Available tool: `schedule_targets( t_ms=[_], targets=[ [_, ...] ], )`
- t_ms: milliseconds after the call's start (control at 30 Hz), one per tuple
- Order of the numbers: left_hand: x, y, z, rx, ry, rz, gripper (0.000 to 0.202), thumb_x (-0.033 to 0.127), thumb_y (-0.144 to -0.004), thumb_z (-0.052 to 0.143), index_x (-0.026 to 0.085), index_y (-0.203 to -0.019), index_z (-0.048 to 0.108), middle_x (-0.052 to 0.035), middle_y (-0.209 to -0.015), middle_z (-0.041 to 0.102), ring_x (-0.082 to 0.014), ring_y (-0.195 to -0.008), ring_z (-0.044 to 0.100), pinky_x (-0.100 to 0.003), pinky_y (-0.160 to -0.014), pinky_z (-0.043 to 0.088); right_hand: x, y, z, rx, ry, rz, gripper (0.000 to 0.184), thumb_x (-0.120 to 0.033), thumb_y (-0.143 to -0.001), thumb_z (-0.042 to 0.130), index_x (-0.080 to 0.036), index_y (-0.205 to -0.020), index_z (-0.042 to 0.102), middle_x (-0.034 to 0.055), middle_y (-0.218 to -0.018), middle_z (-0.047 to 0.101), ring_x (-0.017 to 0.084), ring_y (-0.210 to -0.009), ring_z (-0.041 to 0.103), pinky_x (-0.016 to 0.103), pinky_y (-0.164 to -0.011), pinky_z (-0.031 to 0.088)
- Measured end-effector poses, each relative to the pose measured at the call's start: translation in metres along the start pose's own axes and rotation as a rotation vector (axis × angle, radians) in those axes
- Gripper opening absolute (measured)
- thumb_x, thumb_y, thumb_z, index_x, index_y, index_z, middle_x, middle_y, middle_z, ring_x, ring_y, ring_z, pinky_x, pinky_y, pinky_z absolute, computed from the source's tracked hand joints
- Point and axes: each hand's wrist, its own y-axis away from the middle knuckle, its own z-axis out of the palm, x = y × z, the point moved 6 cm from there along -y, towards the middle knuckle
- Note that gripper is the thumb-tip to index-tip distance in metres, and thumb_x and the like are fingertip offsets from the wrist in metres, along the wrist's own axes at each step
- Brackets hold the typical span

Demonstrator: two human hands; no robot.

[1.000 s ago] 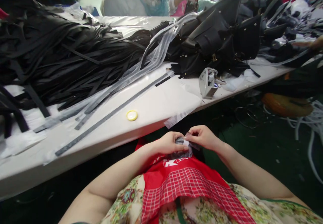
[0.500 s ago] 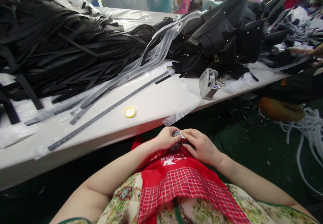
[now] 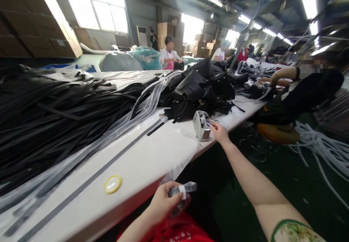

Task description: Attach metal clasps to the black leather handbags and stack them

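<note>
My left hand (image 3: 163, 202) is closed around a small rolled black strap in a clear plastic sleeve (image 3: 180, 194), held low in front of my red apron (image 3: 180, 233), just off the near edge of the white table (image 3: 152, 158). My right hand (image 3: 219, 132) is stretched out to the grey tape dispenser (image 3: 201, 125) at the table's edge. Its fingertips pinch at the dispenser's front, where the tape end sits; what they hold is too small to make out.
A big heap of black straps (image 3: 54, 115) covers the table's left. Clear plastic sleeves (image 3: 141, 111) and a long grey strip (image 3: 89, 180) run across it. A yellow ring (image 3: 112, 184) lies near me. Black bags (image 3: 201, 89) pile behind the dispenser. A person in black (image 3: 302, 93) sits at right; others work far back.
My right hand has left the bundle and reached forward to the tape dispenser. My left hand keeps the bundle alone. The camera has tilted up, showing the hall.
</note>
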Motion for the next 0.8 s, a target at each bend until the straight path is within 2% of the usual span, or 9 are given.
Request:
schedule_targets(
  t_ms=[67,167,267,467,633,733,800],
  targets=[
    [-0.003,-0.002,0.0,0.008,0.019,-0.002,0.046,0.049,-0.063,0.074,0.01,-0.086,0.069,-0.0083,-0.075,0.068,-0.0183,-0.068,0.059,-0.028,-0.065,0.044,0.011,-0.034,0.008,-0.044,0.004,0.066,0.022,-0.039,-0.07,0.061,-0.019,-0.064,0.064,0.0059,-0.067,0.064,0.021,-0.076,0.059,0.032,-0.071,0.045],
    [-0.008,-0.002,-0.002,0.023,0.028,-0.014,0.05,0.054,-0.063,0.073,0.009,-0.086,0.068,-0.0085,-0.075,0.068,-0.0181,-0.068,0.059,-0.028,-0.066,0.044,0.024,-0.05,0.024,-0.117,-0.052,0.123,0.024,-0.041,-0.065,0.063,-0.018,-0.058,0.062,0.0027,-0.056,0.059,0.016,-0.061,0.054,0.028,-0.059,0.042],
    [-0.012,-0.002,-0.004,0.033,0.024,-0.031,0.052,0.055,-0.063,0.073,0.009,-0.086,0.068,-0.0091,-0.075,0.068,-0.0179,-0.068,0.058,-0.027,-0.064,0.043,0.035,-0.047,0.029,-0.141,-0.111,0.155,0.027,-0.042,-0.06,0.067,-0.015,-0.063,0.064,0.003,-0.06,0.062,0.015,-0.061,0.053,0.027,-0.059,0.04],
    [-0.014,-0.006,0.005,0.002,0.035,-0.058,0.044,0.046,-0.063,0.073,0.008,-0.086,0.069,-0.0089,-0.075,0.067,-0.0175,-0.068,0.058,-0.026,-0.064,0.043,0.05,-0.049,0.026,-0.048,-0.15,0.209,0.034,-0.047,-0.056,0.071,-0.015,-0.062,0.065,0.0022,-0.055,0.06,0.019,-0.066,0.057,0.029,-0.065,0.041],
    [-0.013,-0.003,0.015,-0.005,0.023,-0.083,0.037,0.037,-0.064,0.07,0.007,-0.086,0.069,-0.0083,-0.073,0.067,-0.0158,-0.063,0.056,-0.025,-0.06,0.041,0.04,-0.051,0.036,-0.052,-0.177,0.183,0.03,-0.042,-0.055,0.073,-0.013,-0.057,0.066,0.0073,-0.059,0.066,0.021,-0.066,0.062,0.029,-0.064,0.044],
    [-0.013,-0.001,0.014,0.006,0.037,-0.078,0.036,0.037,-0.064,0.071,0.008,-0.085,0.069,-0.0076,-0.071,0.066,-0.0157,-0.062,0.056,-0.025,-0.058,0.04,0.034,-0.039,0.035,-0.033,-0.195,0.121,0.03,-0.043,-0.059,0.07,-0.014,-0.066,0.07,0.0089,-0.07,0.071,0.021,-0.07,0.064,0.028,-0.064,0.046],
    [-0.009,0.0,0.01,0.03,0.052,-0.05,0.037,0.038,-0.064,0.072,0.009,-0.085,0.07,-0.0074,-0.072,0.067,-0.0166,-0.065,0.057,-0.026,-0.06,0.042,0.039,-0.026,0.032,-0.007,-0.188,0.094,0.033,-0.046,-0.065,0.064,-0.015,-0.073,0.071,0.0077,-0.073,0.072,0.019,-0.068,0.064,0.027,-0.061,0.046]
  ],
)
